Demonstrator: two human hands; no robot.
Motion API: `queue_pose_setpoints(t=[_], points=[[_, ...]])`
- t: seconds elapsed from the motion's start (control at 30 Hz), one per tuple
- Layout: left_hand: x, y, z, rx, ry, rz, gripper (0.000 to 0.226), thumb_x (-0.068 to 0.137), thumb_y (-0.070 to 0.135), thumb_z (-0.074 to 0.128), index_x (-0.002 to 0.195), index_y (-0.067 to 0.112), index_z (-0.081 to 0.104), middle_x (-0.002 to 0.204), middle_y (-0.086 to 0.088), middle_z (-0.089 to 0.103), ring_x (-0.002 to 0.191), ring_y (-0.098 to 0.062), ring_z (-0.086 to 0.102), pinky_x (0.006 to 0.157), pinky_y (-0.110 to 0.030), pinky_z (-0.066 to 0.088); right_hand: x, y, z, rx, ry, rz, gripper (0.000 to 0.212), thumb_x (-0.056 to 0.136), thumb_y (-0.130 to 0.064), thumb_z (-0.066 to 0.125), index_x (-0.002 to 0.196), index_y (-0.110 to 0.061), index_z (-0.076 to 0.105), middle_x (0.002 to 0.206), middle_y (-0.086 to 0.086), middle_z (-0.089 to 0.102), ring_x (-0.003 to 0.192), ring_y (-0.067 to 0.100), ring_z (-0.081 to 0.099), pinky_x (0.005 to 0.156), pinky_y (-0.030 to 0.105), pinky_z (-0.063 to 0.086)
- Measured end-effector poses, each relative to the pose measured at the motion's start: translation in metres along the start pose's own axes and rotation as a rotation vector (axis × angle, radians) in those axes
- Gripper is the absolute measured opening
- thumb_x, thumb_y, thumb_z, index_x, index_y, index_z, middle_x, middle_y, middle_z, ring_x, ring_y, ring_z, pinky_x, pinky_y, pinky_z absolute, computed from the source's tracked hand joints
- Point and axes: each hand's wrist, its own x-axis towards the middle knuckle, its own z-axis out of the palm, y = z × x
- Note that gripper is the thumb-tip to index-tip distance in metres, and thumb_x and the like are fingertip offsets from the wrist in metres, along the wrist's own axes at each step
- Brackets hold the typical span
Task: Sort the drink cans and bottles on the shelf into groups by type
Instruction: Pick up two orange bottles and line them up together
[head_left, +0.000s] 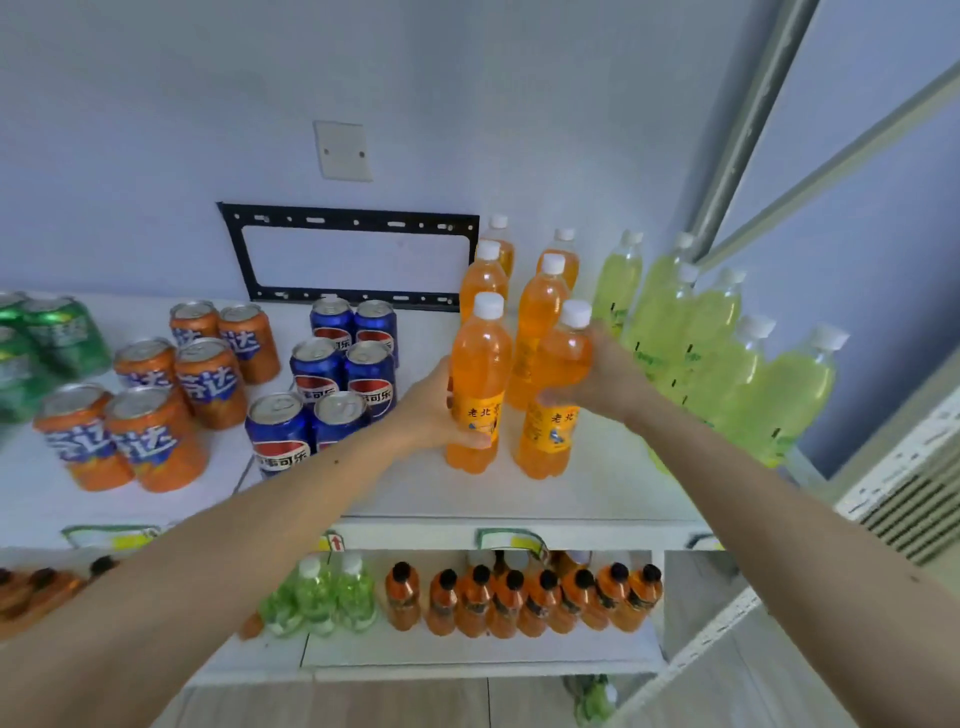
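On the white top shelf stand grouped drinks. My left hand grips the front left orange bottle at its label. My right hand grips the front right orange bottle beside it. More orange bottles stand in two rows behind them. Yellow-green bottles line up to the right. Blue cola cans stand just left of my left hand, orange soda cans further left, and green cans at the far left edge.
A black metal bracket hangs on the wall behind the cans. The lower shelf holds small green bottles and dark-capped orange bottles. A white vented unit sits at the right. A window frame rises at the upper right.
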Motion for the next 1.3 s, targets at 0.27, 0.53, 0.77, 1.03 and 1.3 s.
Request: queue_pose_setpoints(t=[0.27, 0.53, 0.77, 1.03, 1.3], points=[[-0.004, -0.025, 0.039, -0.088, 0.123, -0.130, 0.098, 0.063, 0.029, 0.089, 0.142, 0.028, 0.030, 0.129, 0.007, 0.056, 0.116, -0.012, 0.055, 0.088, -0.025, 0.046, -0.005, 0.064, 0.040, 0.156, -0.113, 0.092, 0.086, 0.051, -0.011, 0.093, 0.125, -0.022, 0.051, 0.113, -0.002, 0.065, 0.109, 0.024, 0.062, 0.085, 0.035, 0.052], [-0.006, -0.025, 0.038, 0.019, 0.070, -0.109, 0.093, 0.068, 0.025, 0.087, 0.143, 0.026, 0.031, 0.135, 0.003, 0.055, 0.115, -0.011, 0.051, 0.094, -0.028, 0.042, -0.010, 0.067, 0.058, 0.073, -0.076, 0.051, 0.078, 0.059, -0.028, 0.091, 0.126, -0.019, 0.052, 0.117, 0.001, 0.066, 0.101, 0.019, 0.064, 0.078, 0.028, 0.051], [-0.015, -0.026, 0.042, 0.024, 0.067, -0.089, 0.093, 0.070, 0.022, 0.086, 0.144, 0.026, 0.029, 0.135, 0.001, 0.055, 0.113, -0.010, 0.050, 0.092, -0.025, 0.041, -0.021, 0.062, 0.066, 0.047, -0.054, 0.011, 0.084, 0.062, -0.028, 0.089, 0.133, -0.020, 0.047, 0.119, 0.003, 0.066, 0.104, 0.022, 0.065, 0.080, 0.027, 0.051], [-0.016, -0.019, 0.032, 0.139, -0.025, -0.094, 0.103, 0.067, 0.031, 0.087, 0.148, 0.025, 0.023, 0.140, 0.004, 0.051, 0.125, -0.016, 0.050, 0.102, -0.035, 0.045, -0.022, 0.056, 0.059, 0.029, -0.141, 0.018, 0.092, 0.063, -0.031, 0.089, 0.138, -0.020, 0.037, 0.126, 0.001, 0.062, 0.113, 0.022, 0.060, 0.089, 0.030, 0.049], [-0.013, 0.016, -0.053, 0.447, -0.202, -0.083, 0.096, 0.074, 0.026, 0.082, 0.150, 0.023, 0.024, 0.153, 0.004, 0.034, 0.134, -0.017, 0.043, 0.105, -0.034, 0.044, -0.008, 0.043, -0.019, 0.025, -0.237, -0.043, 0.084, 0.063, -0.013, 0.089, 0.134, -0.018, 0.045, 0.128, -0.003, 0.053, 0.113, 0.020, 0.057, 0.092, 0.038, 0.052]])
